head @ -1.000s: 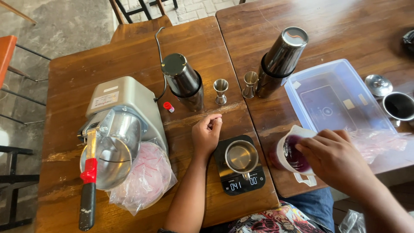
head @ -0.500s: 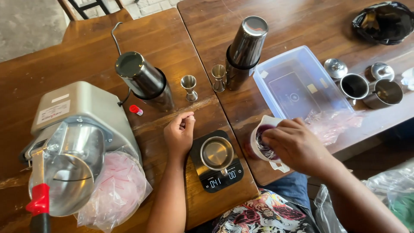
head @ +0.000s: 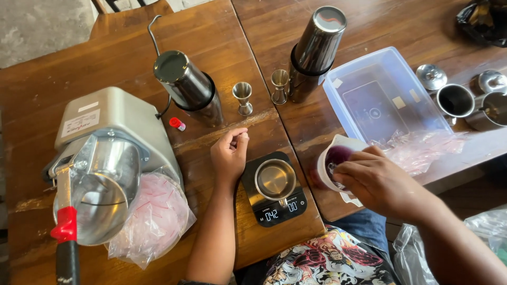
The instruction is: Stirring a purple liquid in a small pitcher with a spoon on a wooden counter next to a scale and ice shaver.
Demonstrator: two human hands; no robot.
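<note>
Seen from above, a person sits at a wooden counter (head: 132, 68) with both hands out and apart. The left hand (head: 228, 154) rests on the wood, fingers loosely curled and holding nothing, just left of a small black digital scale (head: 274, 190). A little steel cup (head: 275, 179) stands on the scale. The right hand (head: 377, 182) is closed around a white cup (head: 334, 164) with dark purple contents, tilted toward the scale and held just to its right, near the counter's front edge. Behind that hand sits a clear plastic tub (head: 380, 95), with crumpled clear plastic (head: 422, 148) beside it. Farther back stand two small steel jiggers (head: 243, 97), a tall steel shaker (head: 316, 50) and a steel gooseneck kettle (head: 185, 84). At the left is a grey hand-cranked machine (head: 108, 158) with a red-handled lever, a plastic bag (head: 153, 219) lying against it. Steel mugs (head: 455, 100) sit at the far right.
</note>
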